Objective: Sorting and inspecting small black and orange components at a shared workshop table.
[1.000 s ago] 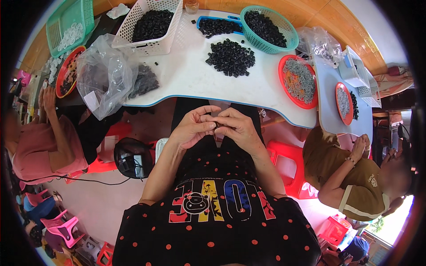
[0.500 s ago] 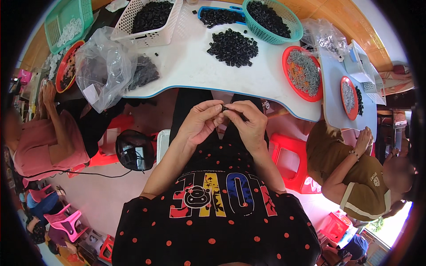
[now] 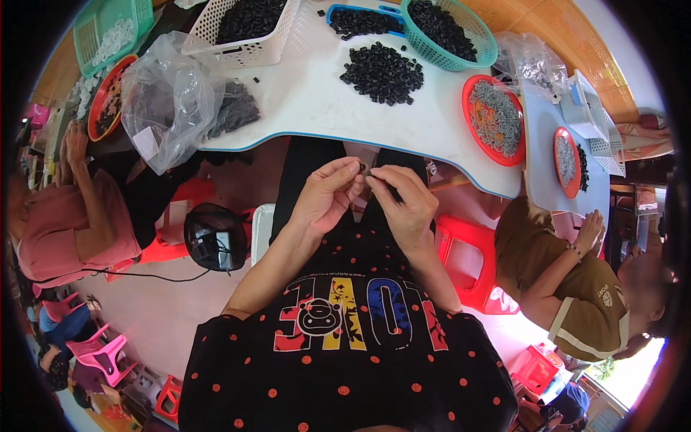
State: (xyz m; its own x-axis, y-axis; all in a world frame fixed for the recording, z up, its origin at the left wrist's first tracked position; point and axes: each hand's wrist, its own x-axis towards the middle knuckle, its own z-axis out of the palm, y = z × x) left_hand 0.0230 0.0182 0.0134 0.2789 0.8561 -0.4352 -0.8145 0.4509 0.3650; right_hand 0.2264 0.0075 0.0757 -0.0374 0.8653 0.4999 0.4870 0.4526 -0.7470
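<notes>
In front of my lap, just off the table's near edge, both hands meet fingertip to fingertip. My left hand [image 3: 330, 193] pinches a small black plastic piece [image 3: 363, 168] between thumb and forefinger. Close against it, my right hand [image 3: 405, 200] has its thumb and forefinger pressed together; whatever is between them is too small to make out. Beyond the hands, a loose heap of small black pieces [image 3: 381, 73] lies on the white table [image 3: 302, 101]. To the right sits a red-orange bowl [image 3: 465, 115] of small grey parts.
At the back stand a white basket [image 3: 248, 55], a blue tray [image 3: 392, 10] and a green basket [image 3: 491, 54], all with black pieces. A clear plastic bag [image 3: 173, 101] covers the table's left side. Co-workers sit at left and right. A red stool [image 3: 481, 288] stands beside me.
My fingertips have parted slightly, the right hand shifting a little to the right, and more of the black piece shows in my left fingers. The view has tilted slightly.
</notes>
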